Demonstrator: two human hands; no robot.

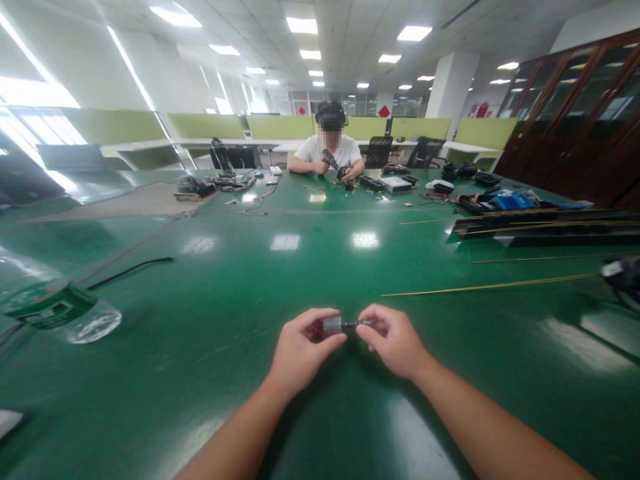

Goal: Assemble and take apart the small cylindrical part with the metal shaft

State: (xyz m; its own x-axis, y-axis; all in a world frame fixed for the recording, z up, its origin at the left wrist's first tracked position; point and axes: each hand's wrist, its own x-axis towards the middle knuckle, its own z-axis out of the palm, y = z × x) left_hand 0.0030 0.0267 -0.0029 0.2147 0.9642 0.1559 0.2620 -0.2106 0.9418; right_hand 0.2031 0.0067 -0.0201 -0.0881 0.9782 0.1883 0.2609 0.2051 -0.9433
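Above the green tabletop, my left hand (303, 347) is closed around a small silver cylinder (332, 325) that looks like a small electric motor. A thin dark shaft (349, 324) sticks out of its right end. My right hand (395, 337) pinches the far end of that shaft between thumb and fingers. Whether a separate small part sits in the right fingertips is too small to tell. The cylinder lies level between the two hands.
A clear bottle with a green label (65, 310) lies at left, near a black cable (130, 272). Thin brass-coloured rods (490, 285) and black channels (530, 227) are at right. Across the table (225, 267), a person (327, 153) holds a power drill (330, 159) among scattered parts.
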